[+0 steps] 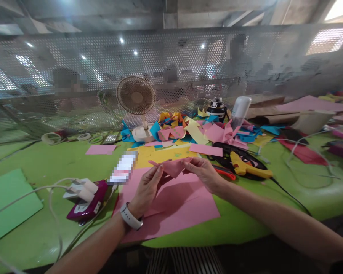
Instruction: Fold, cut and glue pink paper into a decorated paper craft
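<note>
At the far left of the green worktop [45, 243] a green sheet [8, 201] is laid flat, and beside it a purple power strip [85, 205] with white plugs and trailing cables is seen. The left hand [147, 188] is closed in a pinch on the left end of a small pink paper piece [173, 167], held just above a large pink sheet [171, 205] spread on the worktop. The right hand [204, 173] is likewise pinched shut on the right end of the piece. The piece is already creased into a pointed, partly folded form — folding is judged begun but not finished, since loose flaps are visible. Behind, a small fan [135, 97] and a heap of coloured paper scraps [188, 129] are set; to the right a yellow glue gun [246, 165] is lying — apart from both hands.
</note>
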Motion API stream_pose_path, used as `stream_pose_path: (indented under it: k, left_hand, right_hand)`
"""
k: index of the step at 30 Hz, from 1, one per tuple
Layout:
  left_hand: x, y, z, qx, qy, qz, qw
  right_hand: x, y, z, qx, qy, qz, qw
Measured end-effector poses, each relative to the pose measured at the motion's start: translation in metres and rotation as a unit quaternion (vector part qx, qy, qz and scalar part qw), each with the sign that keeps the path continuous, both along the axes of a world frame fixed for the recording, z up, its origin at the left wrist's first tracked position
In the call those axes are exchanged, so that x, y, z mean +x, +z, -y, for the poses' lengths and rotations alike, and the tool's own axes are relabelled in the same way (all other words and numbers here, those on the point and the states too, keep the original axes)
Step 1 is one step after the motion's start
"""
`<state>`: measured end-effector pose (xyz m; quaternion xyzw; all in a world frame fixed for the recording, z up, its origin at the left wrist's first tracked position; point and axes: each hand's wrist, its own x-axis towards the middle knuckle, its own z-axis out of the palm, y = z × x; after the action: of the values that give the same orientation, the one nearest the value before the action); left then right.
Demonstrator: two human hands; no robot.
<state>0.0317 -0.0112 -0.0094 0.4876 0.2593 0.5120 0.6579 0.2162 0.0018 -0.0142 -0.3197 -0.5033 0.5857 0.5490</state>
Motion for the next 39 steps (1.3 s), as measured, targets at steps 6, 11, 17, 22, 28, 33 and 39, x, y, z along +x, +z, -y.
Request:
stream_pose_path:
  k: [6,11,17,22,28,33,39]
  left_hand:
    - [-0.001,-0.003,-0.002,-0.012,0.019,0.003,1.0]
    - [-0.002,-0.005,-0.003,-0.017,0.027,0.007,0.999]
    - [-0.001,-0.001,-0.002,-0.041,0.039,0.011,0.998]
    - [-0.001,0.002,0.0,-0.058,0.041,-0.001,0.997]
    - [0.0,0.004,0.005,-0.064,-0.011,-0.048,0.997]
    - [0.004,0.008,0.009,-0.049,-0.036,-0.128,0.99]
    - [0.004,0.003,0.007,-0.054,-0.019,-0.162,0.985]
  right_hand:
    - [0.002,-0.001,0.0,-0.009,0.005,-0.023,1.0]
    - [0.003,-0.003,-0.002,-0.023,-0.017,-0.05,0.998]
    - [0.001,-0.001,0.0,-0.03,-0.021,-0.064,0.997]
    - [0.001,-0.004,0.001,-0.028,-0.032,-0.042,0.998]
    - [-0.002,-0.006,0.004,-0.029,-0.049,-0.018,0.998]
    - [-0.007,-0.003,0.01,0.026,-0.038,0.019,0.999]
    - [-0.007,-0.004,0.011,0.063,-0.047,0.046,0.996]
